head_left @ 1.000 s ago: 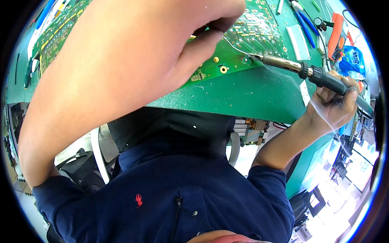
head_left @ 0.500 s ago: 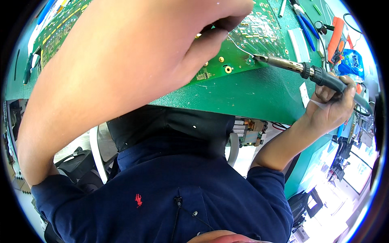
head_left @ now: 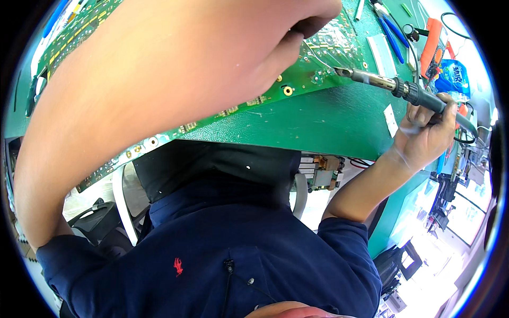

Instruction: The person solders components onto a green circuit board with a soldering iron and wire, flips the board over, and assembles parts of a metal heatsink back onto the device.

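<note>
Two hands work a green circuit board (head_left: 318,58) on the tabletop (head_left: 318,122): the right hand (head_left: 424,132) closes its grip around a soldering iron (head_left: 403,90), tip at the board, while the left hand (head_left: 286,32) pinches thin solder wire (head_left: 318,55) (barely visible).

Matt green mat (head_left: 339,124), glossy circuit board (head_left: 313,63), metal-barrelled soldering iron (head_left: 403,89).

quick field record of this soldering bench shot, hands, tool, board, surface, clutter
left hand: close to the lens, fingers pinched over the circuit board
right hand: grips the soldering iron handle
soldering iron: metal tip at the board's edge
circuit board: green, lying on the mat
mat: green, textured
clutter: blue-handled pliers and an orange tool at the far right
</note>
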Action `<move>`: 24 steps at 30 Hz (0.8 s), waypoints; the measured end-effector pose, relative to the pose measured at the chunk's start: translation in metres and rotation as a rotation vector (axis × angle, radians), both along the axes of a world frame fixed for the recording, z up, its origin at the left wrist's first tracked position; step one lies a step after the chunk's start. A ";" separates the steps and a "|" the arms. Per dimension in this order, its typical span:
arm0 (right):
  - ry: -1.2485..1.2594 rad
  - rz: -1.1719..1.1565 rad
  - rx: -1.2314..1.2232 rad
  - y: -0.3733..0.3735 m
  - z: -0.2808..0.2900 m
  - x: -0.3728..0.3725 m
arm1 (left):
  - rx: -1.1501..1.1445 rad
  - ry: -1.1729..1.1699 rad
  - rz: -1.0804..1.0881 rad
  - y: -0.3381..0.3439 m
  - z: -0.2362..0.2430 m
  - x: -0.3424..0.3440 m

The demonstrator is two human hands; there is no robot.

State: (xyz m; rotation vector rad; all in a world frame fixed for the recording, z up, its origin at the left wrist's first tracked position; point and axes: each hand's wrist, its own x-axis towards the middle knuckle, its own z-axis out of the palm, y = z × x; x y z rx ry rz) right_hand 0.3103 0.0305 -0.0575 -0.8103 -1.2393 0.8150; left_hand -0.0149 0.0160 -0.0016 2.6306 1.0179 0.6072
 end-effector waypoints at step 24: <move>-0.037 -0.033 0.012 -0.001 0.000 -0.005 | 0.006 0.009 -0.031 0.004 0.005 0.006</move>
